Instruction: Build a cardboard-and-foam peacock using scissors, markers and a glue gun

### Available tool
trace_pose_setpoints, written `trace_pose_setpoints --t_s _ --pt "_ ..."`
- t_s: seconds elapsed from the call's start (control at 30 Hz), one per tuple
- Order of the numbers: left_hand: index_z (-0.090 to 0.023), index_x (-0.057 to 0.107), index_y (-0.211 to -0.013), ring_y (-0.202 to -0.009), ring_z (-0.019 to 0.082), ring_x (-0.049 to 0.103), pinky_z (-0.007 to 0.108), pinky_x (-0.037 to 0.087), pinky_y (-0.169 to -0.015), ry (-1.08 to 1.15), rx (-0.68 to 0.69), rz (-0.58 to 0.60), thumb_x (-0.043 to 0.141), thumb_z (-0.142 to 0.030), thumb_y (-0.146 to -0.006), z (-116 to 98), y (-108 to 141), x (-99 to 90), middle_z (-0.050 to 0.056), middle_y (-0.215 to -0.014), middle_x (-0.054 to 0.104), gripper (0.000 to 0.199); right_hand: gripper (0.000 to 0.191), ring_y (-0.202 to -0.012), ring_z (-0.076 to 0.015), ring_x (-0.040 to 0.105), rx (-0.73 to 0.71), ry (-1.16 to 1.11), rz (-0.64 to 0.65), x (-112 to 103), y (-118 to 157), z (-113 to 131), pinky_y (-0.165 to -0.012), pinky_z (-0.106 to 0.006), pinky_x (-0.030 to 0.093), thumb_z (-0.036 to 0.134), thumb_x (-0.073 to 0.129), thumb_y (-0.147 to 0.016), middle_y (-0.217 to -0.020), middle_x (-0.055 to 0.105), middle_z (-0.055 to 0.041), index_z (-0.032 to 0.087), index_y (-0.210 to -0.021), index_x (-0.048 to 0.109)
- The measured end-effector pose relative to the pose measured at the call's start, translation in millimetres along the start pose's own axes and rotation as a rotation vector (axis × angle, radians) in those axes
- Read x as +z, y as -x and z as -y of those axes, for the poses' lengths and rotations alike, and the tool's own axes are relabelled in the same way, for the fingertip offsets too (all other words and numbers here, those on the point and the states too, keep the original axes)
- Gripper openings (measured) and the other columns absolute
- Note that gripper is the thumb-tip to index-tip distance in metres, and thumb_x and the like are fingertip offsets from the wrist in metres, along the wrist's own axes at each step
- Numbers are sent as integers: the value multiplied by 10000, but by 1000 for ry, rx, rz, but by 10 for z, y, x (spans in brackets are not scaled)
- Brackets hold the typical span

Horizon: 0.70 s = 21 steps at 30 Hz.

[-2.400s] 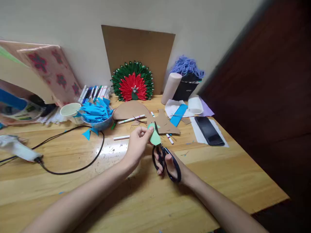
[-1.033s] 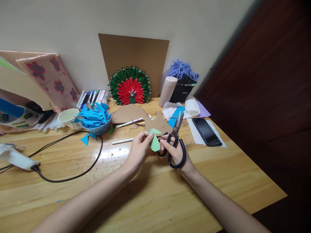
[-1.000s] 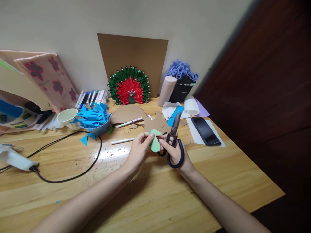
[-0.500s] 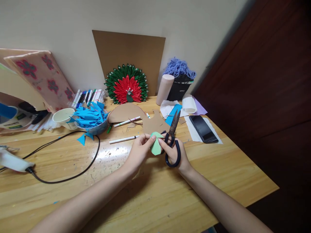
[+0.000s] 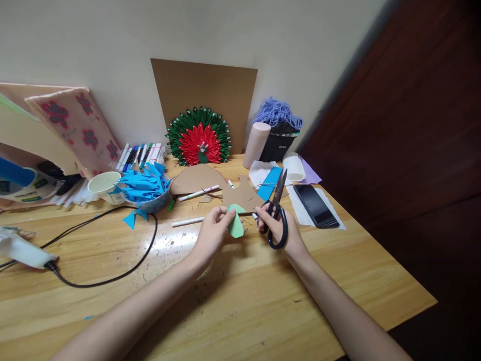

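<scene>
Between the thumb and fingers of my left hand [image 5: 213, 231] is a small piece of light green paper [image 5: 236, 228], with a notch in its right side. My right hand [image 5: 286, 231] holds black-handled scissors [image 5: 278, 193], their dark blades pointing up and away from me. The right thumb and index finger are close together, apart from the green paper. Just beyond both hands lie a cut piece of brown cardboard [image 5: 240, 196] and a cardboard half-disc [image 5: 198, 179]. A white marker [image 5: 188, 221] rests left of my left hand.
A bowl of blue paper pieces [image 5: 145, 188] stands left, near a black cable [image 5: 148, 253] and a white glue gun [image 5: 24, 248]. A phone [image 5: 316, 205] lies right. At the back are a red and green peacock craft [image 5: 203, 138], a pink bottle [image 5: 257, 145] and several markers [image 5: 141, 155].
My right hand has let go of the green paper and moved right with the scissors. The paper stays in my left hand, now tilted. The camera view has shifted slightly.
</scene>
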<state>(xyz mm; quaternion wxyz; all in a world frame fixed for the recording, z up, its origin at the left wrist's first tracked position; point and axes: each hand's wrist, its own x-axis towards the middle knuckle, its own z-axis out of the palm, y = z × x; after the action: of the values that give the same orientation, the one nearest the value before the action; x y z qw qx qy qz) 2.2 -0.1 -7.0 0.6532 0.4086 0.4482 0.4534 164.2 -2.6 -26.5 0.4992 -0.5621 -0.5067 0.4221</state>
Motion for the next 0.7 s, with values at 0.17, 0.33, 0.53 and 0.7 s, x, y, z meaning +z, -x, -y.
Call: trace_pose_setpoints --t_s 0.17,0.33,0.53,0.7 --pt "-138 545 -827 -605 142 610 253 488 -575 2 47 59 641 -409 -729 54 -49 -39 40 -701 656 303 406 -601 -178 621 91 -4 -28 -67 -84 15 -557 -298 508 523 709 -610 -692 662 -65 185 -702 502" --pt "-141 570 -844 -638 137 605 242 471 -604 -99 130 107 592 -416 -774 122 -30 -37 44 -734 657 284 461 -694 -212 669 101 -54 104 48 -5 63 -660 -352 549 524 707 -610 -773 686 -82 153 -858 589" --pt "-140 609 -814 -682 158 616 269 473 -677 7 22 187 566 -437 -792 127 -36 -16 63 -770 679 300 425 -687 -207 669 72 -54 72 70 16 11 -675 -339 548 490 733 -600 -736 670 -56 149 -804 583" --pt "-111 669 -919 -767 187 636 315 456 -813 163 -134 362 600 -463 -767 148 -88 -76 117 -850 692 389 428 -650 -201 649 -3 11 -27 30 -22 35 -636 -337 546 529 724 -591 -727 647 -49 161 -761 585"
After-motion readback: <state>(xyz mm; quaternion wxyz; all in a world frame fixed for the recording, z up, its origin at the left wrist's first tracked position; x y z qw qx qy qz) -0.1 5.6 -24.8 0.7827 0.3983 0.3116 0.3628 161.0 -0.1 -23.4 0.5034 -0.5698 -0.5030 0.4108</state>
